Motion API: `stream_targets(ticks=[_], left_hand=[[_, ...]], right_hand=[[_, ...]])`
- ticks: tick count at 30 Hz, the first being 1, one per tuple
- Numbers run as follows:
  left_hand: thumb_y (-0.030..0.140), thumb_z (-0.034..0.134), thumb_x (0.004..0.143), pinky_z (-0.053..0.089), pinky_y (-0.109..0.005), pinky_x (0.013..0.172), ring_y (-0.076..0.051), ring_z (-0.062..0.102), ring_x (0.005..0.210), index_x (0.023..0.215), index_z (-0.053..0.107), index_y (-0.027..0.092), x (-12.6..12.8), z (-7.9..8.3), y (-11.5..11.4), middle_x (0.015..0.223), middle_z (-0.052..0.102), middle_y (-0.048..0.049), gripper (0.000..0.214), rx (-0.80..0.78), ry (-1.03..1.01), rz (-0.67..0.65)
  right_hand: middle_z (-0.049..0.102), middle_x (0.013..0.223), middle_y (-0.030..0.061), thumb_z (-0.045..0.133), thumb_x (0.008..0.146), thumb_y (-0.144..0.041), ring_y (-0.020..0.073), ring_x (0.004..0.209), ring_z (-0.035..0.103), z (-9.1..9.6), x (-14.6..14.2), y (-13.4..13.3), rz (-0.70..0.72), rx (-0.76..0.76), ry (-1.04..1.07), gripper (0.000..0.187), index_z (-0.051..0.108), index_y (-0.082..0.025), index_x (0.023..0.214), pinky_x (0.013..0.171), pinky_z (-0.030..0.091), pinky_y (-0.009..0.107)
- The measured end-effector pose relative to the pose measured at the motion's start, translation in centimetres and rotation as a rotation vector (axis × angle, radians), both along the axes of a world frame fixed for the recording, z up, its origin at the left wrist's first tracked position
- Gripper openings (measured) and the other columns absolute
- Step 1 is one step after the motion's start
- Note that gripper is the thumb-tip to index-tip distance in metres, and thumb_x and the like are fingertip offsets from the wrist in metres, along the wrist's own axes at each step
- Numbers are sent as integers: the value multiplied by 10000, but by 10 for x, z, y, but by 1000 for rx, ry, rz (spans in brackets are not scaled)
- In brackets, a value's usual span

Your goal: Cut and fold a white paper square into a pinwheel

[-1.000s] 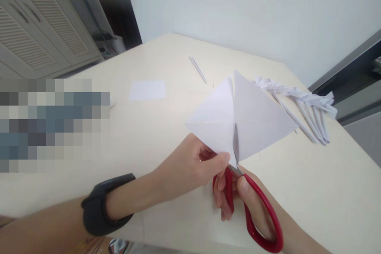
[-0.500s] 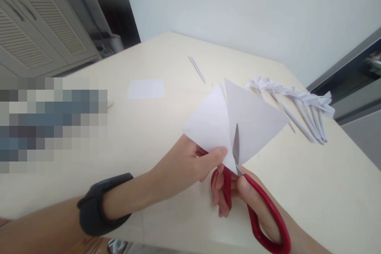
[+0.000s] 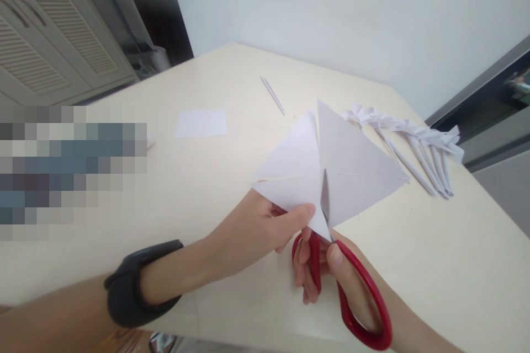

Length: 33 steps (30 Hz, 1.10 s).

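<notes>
A white sheet of paper (image 3: 360,171) hangs over the table, creased across and slit up from its near corner. My left hand (image 3: 269,223) pinches the left part near that corner, thumb on top and fingers beneath. Red-handled scissors (image 3: 366,287) are in my right hand (image 3: 331,265), with the thumb through one loop and fingers through the other. Their blades lie in the slit, one showing above the right part of the paper; the other blade is mostly hidden under the sheet.
Folded white paper pieces (image 3: 414,131) and several rolled paper sticks (image 3: 422,171) lie on the right of the table (image 3: 447,265). Two thin paper sticks (image 3: 272,95) lie toward the back. A small white paper rectangle (image 3: 201,123) rests left of centre. A blurred-out patch (image 3: 70,171) covers the far left.
The scissor handles have drawn closer together and the blades have closed further on the paper. The sheet's right part has swung slightly outward. My left hand keeps its pinch.
</notes>
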<state>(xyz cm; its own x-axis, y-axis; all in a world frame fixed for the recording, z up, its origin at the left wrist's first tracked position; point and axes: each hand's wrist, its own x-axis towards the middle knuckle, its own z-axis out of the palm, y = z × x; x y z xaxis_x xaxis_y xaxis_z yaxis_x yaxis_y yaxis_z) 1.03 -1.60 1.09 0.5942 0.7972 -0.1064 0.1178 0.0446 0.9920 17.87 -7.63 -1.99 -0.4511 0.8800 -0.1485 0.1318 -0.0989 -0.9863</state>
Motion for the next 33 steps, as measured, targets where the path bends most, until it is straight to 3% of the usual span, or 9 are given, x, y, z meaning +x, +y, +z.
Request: stream_targets(ticks=[5, 11, 20, 26, 30, 33], left_hand=[[190, 460, 844, 362, -178, 448, -66, 448, 426, 457, 403, 172, 1, 3, 0, 402, 427, 64, 392, -1, 62, 65], [142, 396, 878, 367, -175, 463, -62, 517, 447, 445, 451, 166, -1, 1, -1, 418, 500, 54, 436, -18, -27, -70], [157, 399, 889, 377, -167, 469, -61, 522, 457, 451, 455, 163, -1, 0, 0, 433, 536, 53, 442, 17, -17, -87], [188, 449, 859, 359, -175, 451, -65, 447, 434, 465, 402, 171, 0, -1, -1, 420, 437, 63, 397, 77, 83, 0], [181, 431, 859, 371, -174, 490, -72, 457, 462, 439, 429, 173, 0, -1, -1, 417, 454, 56, 421, 175, 85, -12], [192, 458, 841, 369, -186, 495, -73, 445, 442, 420, 412, 176, 1, 1, -1, 409, 439, 61, 424, 255, 121, 84]], right_hand=[[560, 660, 31, 275, 940, -493, 146, 631, 551, -2, -1, 1, -2, 45, 30, 445, 533, -168, 780, 742, 450, 317], [548, 709, 39, 257, 945, -488, 161, 692, 556, 3, -2, 1, -16, 29, 65, 460, 546, -165, 789, 746, 436, 314], [560, 698, 44, 250, 947, -489, 154, 675, 562, 2, -1, 0, -13, 40, 32, 472, 544, -164, 772, 678, 452, 291], [540, 632, 24, 254, 957, -453, 131, 606, 549, -1, -1, 1, 17, 53, 15, 444, 532, -165, 764, 616, 456, 261], [549, 631, 22, 257, 957, -449, 125, 592, 548, 2, -1, 1, 6, 56, 11, 443, 529, -166, 754, 629, 456, 263], [548, 636, 19, 259, 954, -460, 124, 590, 547, 4, -1, 1, 11, 61, -4, 439, 536, -166, 781, 633, 453, 268]])
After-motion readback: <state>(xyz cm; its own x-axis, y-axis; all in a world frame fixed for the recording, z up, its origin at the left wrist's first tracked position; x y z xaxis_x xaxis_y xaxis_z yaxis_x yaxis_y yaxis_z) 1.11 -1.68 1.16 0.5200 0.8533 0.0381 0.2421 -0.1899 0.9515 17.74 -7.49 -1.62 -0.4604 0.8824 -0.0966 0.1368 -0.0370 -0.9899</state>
